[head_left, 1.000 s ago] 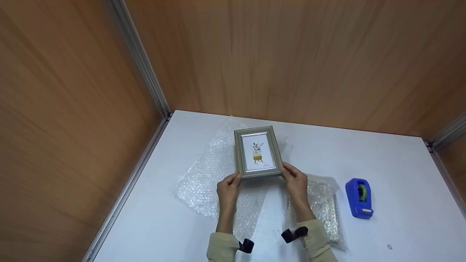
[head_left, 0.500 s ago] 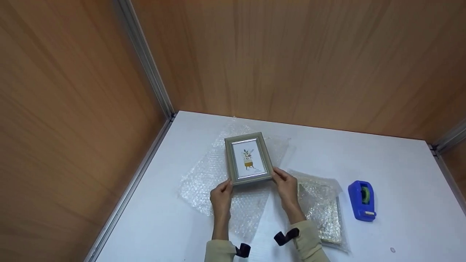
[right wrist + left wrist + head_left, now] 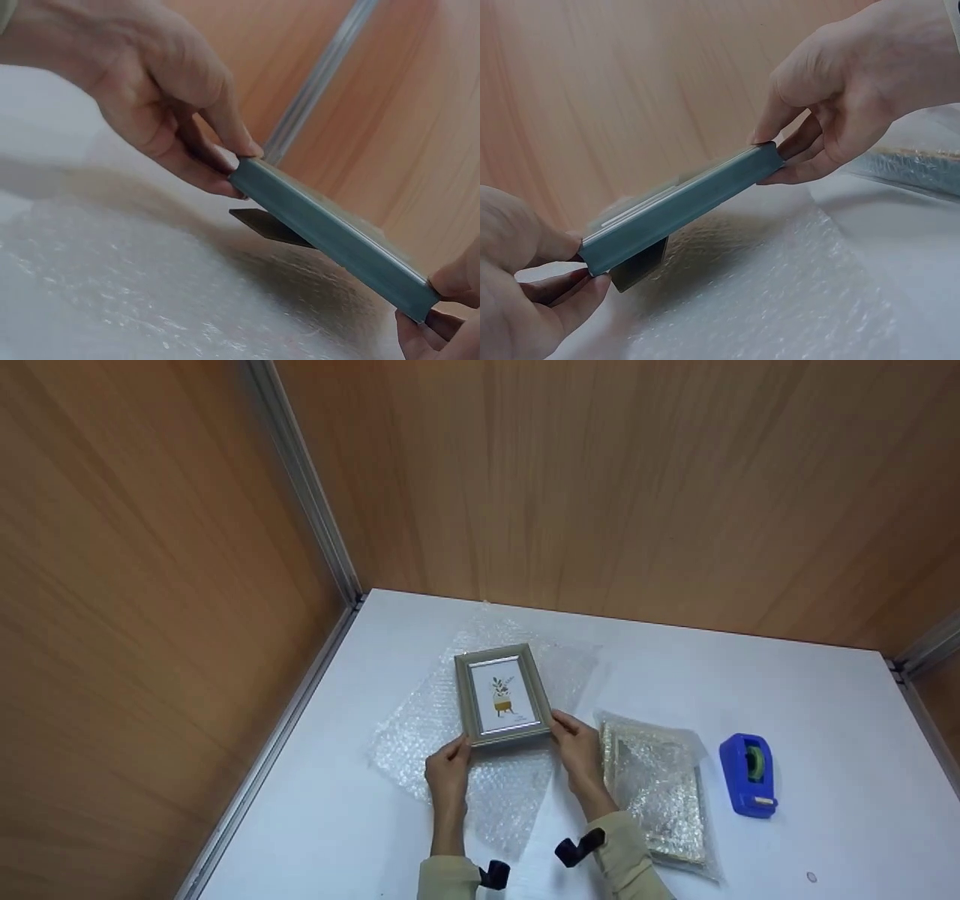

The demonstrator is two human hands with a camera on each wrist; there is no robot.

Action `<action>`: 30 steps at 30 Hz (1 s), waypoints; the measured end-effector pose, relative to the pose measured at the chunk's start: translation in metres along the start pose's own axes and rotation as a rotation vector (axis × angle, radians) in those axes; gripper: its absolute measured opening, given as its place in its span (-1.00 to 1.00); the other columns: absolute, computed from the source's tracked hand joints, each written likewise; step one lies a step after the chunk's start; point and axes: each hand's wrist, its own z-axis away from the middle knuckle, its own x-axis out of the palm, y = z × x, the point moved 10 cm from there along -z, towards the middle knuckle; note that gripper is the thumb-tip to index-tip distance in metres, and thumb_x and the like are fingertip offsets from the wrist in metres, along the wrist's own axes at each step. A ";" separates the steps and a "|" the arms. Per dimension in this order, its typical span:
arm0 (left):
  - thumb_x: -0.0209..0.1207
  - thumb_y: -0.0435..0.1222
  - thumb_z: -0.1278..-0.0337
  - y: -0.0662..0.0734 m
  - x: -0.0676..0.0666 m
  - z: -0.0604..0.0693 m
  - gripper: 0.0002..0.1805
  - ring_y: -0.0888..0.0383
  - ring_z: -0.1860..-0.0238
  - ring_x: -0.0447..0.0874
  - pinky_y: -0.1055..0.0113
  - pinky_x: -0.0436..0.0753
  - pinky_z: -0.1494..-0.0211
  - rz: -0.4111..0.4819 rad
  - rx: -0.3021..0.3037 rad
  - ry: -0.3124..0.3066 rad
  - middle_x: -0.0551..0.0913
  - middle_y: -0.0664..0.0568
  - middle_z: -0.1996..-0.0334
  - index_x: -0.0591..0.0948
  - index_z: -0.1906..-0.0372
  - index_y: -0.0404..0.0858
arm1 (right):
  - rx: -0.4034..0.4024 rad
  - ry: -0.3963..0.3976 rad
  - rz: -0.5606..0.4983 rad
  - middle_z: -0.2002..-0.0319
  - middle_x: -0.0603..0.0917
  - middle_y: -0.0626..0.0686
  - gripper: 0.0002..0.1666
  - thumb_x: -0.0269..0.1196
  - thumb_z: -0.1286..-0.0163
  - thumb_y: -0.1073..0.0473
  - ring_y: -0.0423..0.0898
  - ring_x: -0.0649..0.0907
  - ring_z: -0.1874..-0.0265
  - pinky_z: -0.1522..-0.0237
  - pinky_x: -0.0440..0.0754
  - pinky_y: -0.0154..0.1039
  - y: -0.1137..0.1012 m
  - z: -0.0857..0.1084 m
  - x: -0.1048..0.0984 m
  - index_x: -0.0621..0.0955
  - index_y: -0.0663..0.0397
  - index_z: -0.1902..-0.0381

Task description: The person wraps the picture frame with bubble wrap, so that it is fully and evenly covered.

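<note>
A grey-green picture frame (image 3: pixel 463 694) with a potted-plant print is held face up above a sheet of bubble wrap (image 3: pixel 420 735). My left hand (image 3: pixel 448 771) pinches its near left corner, thumb on top and fingers beneath. At the near right corner my right hand (image 3: pixel 579 748) grips it the same way. Both wrist views show the frame's near edge (image 3: pixel 682 210) tilted and raised off the wrap. A dark stand flap (image 3: pixel 270 226) sticks out from its back. The underside is otherwise hidden.
Right of my right hand lies a bubble-wrapped frame (image 3: pixel 660 795) on the white table (image 3: pixel 322 810). A blue tape dispenser (image 3: pixel 748 776) stands farther right, with a small scrap (image 3: pixel 811 877) nearer the front. Wood panels (image 3: pixel 585 495) enclose the back and left.
Both hands have brought the picture frame leftward and nearer to me, over the bubble wrap. It appears lower now. More of the wrapped frame on the right shows.
</note>
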 end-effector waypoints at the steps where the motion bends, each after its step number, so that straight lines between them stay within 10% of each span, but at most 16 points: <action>1: 0.14 -0.28 -0.27 -0.001 -0.001 -0.001 -0.72 -0.06 -0.04 0.66 0.22 0.67 -0.04 -0.003 -0.004 0.007 0.66 -0.20 -0.02 0.66 0.01 -0.34 | 0.003 0.006 0.012 -0.13 0.60 0.22 -0.62 0.19 -0.39 0.19 0.06 0.60 -0.12 -0.10 0.62 -0.22 0.001 0.000 0.001 0.60 0.20 -0.12; 30: 0.18 -0.30 -0.22 -0.006 -0.009 -0.015 -0.73 0.00 0.07 0.69 0.19 0.66 0.05 -0.082 0.004 0.056 0.71 -0.19 0.09 0.69 0.04 -0.32 | 0.040 -0.004 0.067 -0.15 0.60 0.21 -0.63 0.18 -0.39 0.21 0.09 0.53 -0.21 -0.22 0.53 -0.08 0.014 -0.009 0.013 0.60 0.21 -0.10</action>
